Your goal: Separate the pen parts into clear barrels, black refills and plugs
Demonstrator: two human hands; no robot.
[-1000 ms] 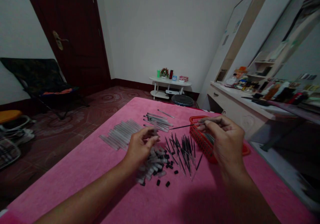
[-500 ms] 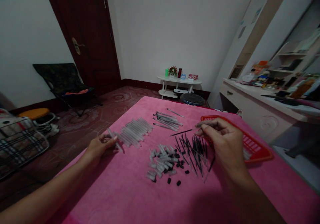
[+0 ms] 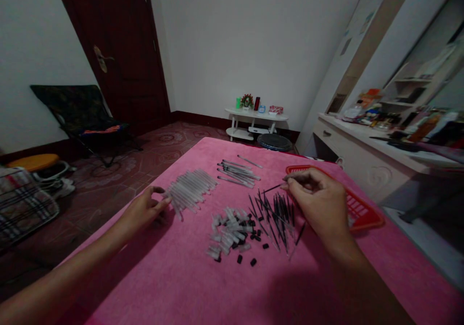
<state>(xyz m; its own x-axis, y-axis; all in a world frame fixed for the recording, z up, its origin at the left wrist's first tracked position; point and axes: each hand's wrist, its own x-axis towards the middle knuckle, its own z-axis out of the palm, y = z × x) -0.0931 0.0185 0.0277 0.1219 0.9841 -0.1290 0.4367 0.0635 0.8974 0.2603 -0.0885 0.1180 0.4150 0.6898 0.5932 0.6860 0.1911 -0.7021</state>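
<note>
My left hand rests on the pink tablecloth with its fingertips pinched at the near end of a row of clear pen barrels. My right hand is closed on a thin black refill that points left, above a loose heap of black refills. Between my hands lies a pile of clear caps and small black plugs. Farther back lies a group of assembled pens.
A red plastic basket sits behind my right hand near the table's right edge. A dresser crowded with bottles stands to the right. A folding chair, a dark door and a small white table lie beyond.
My left hand left the cap pile and moved left to the clear barrels, where it stays. My right hand drew the refill slightly in; less of it shows.
</note>
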